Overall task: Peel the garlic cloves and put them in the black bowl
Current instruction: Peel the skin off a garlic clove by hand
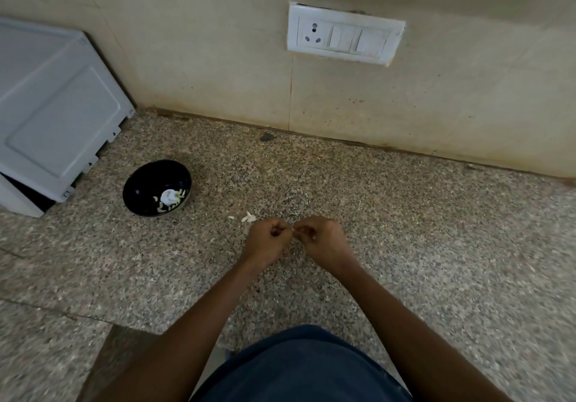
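Speckled granite counter (405, 214) (beige tiled wall (202, 74) behind) bears black bowl (146, 183).

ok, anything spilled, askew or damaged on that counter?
Minor only. A few white garlic peel scraps lie loose on the speckled stone counter, between the round black bowl and the hands. The white wall socket plate sits crooked, with a gap at its top edge. The wall below it is stained.

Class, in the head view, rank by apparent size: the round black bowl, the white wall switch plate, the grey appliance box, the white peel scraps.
1. grey appliance box
2. white wall switch plate
3. round black bowl
4. white peel scraps

Differing camera distances make true sizes unsure.
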